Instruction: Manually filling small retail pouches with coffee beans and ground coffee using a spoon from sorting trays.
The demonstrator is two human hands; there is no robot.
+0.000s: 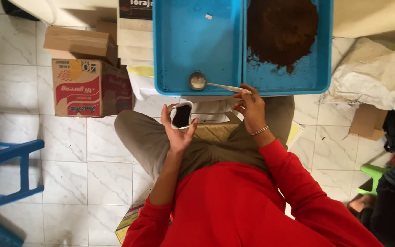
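My left hand holds a small open white pouch with dark brown powder inside, above my lap. My right hand grips the handle of a metal spoon. The spoon's bowl rests empty on the bare left half of a blue tray. A heap of dark brown powder lies on the tray's right half. Red sleeves cover both my arms, and a thin bracelet circles my right wrist.
Cardboard boxes stand on the tiled floor to the left of the tray. A blue plastic chair frame is at far left. A white sack lies at right, with a green stool and another person's dark clothing below it.
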